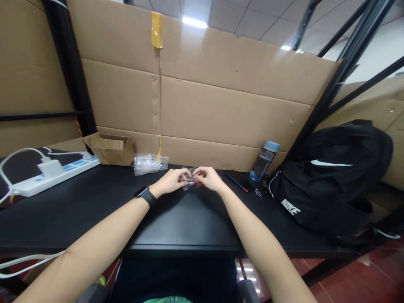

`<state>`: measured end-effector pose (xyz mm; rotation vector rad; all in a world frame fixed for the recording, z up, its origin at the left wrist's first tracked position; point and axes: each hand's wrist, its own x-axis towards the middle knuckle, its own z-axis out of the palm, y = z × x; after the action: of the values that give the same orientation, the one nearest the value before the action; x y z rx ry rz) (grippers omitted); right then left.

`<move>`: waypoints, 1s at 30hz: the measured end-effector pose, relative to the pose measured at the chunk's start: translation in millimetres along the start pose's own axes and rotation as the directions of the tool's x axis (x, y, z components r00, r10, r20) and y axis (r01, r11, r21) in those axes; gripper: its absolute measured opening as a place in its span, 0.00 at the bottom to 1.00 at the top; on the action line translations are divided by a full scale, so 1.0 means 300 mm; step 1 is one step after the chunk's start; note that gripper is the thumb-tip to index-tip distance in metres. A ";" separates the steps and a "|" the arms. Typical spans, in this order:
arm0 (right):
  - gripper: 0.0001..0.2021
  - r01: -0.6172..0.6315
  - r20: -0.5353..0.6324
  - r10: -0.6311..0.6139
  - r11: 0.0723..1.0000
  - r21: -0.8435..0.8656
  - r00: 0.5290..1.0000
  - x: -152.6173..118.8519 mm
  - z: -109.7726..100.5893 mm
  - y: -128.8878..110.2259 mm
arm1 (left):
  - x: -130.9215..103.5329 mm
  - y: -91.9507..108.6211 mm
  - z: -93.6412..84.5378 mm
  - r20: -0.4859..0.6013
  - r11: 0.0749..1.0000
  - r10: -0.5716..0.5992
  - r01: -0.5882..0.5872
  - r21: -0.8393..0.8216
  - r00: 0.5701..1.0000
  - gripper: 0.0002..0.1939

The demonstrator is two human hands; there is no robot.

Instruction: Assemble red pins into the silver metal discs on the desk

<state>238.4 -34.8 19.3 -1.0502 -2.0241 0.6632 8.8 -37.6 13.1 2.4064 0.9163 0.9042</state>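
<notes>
Both hands meet over the far middle of the black table (195,219). Between them is a small clear plastic bag (190,184) with red and dark bits inside, too small to name. My left hand (172,181), with a dark watch (145,195) on its wrist, pinches the bag's left side. From the right, my right hand (209,178) pinches the other side, fingertips close to the left ones. The fingers partly hide the bag.
A crumpled clear plastic wrapper (150,163) and an open cardboard box (113,149) lie left, beside a white power strip (57,174). Rightward are a blue pen (236,182), a water bottle (264,162) and a black backpack (331,172). Cardboard panels (205,109) wall the back.
</notes>
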 end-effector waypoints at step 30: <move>0.09 -0.067 0.066 0.082 0.977 -0.202 0.994 -0.013 -0.035 -0.033 | 0.014 -0.020 -0.004 -0.042 0.981 0.001 0.007 0.193 0.999 0.12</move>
<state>243.9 -42.3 31.1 -1.2398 -2.1582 0.5521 7.6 -30.3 12.2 2.5556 1.0684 0.9050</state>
